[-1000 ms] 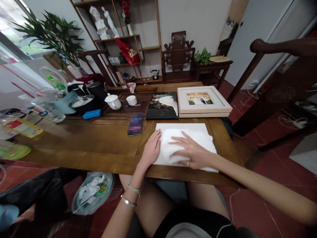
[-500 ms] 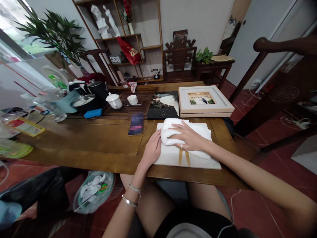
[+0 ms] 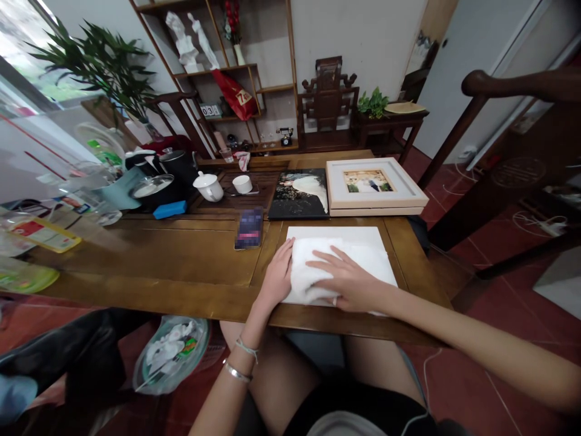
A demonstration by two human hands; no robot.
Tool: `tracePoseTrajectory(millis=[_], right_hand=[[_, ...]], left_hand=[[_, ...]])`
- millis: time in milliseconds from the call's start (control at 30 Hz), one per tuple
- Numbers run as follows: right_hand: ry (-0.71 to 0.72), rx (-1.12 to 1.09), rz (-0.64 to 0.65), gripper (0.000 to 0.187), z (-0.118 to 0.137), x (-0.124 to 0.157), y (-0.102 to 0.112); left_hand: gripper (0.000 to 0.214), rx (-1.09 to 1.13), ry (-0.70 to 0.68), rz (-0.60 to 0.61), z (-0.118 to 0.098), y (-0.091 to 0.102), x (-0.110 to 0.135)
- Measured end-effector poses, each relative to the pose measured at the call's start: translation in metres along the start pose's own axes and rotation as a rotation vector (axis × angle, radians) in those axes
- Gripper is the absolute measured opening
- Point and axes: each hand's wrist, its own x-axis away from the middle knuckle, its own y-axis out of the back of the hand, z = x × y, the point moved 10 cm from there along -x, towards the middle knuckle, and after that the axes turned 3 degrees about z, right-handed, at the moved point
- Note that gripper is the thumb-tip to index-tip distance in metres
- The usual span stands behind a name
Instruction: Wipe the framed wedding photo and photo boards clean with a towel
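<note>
A white panel (image 3: pixel 379 254) lies flat near the table's front edge. My right hand (image 3: pixel 347 275) presses a folded white towel (image 3: pixel 305 266) onto it, thumb and fingers spread over the fabric and gripping it. At the panel's left edge rests my left hand (image 3: pixel 279 272), its fingers stretched out and close together, touching the edge beside the towel. The towel hides much of the panel's front left part.
Behind the panel lie a dark photo panel (image 3: pixel 297 203) and a light wooden picture frame (image 3: pixel 376 188). A phone (image 3: pixel 249 229) is to the left. Farther left are a blue sponge (image 3: pixel 170 209), a lidded white cup (image 3: pixel 209 186) and a yellow-labelled bottle (image 3: pixel 45 233). A bin (image 3: pixel 175 354) stands below.
My right hand has drawn the towel toward me across the panel, covering two gold strips that showed before. My left hand has stayed at the left edge.
</note>
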Motion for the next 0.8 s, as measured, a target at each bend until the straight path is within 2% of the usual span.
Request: tracePoseTrajectory(millis=[133,233,333,500,600,667,800], right_hand=[[-0.14,0.045,-0.069,0.033,-0.048,-0.026,0.017],[-0.168,0.076,-0.086,0.033,-0.059,-0.034,0.021],[-0.131,0.096,-0.053,0.031,-0.038,-0.025,0.013],[-0.002,0.04,-0.004,0.03,0.027,0.009,-0.005],[0.031,0.007,-0.008,0.029,0.037,0.016,-0.006],[0.005,0.0,-0.021,0.035,0.023,0.011,-0.003],[-0.104,0.017,-0.11,0.032,-0.032,-0.01,0.012]], left_hand=[[0.04,-0.021,-0.007,-0.018,-0.001,0.001,0.0],[0.039,-0.023,0.003,-0.024,0.0,0.001,0.0],[0.041,-0.011,-0.009,-0.022,-0.001,0.001,0.0],[0.042,0.005,0.005,0.0,0.004,-0.001,0.001],[0.043,0.014,0.012,-0.005,0.006,-0.002,0.001],[0.042,0.012,0.01,-0.013,0.006,-0.002,0.001],[0.041,-0.006,-0.003,-0.034,0.003,0.0,0.001]])
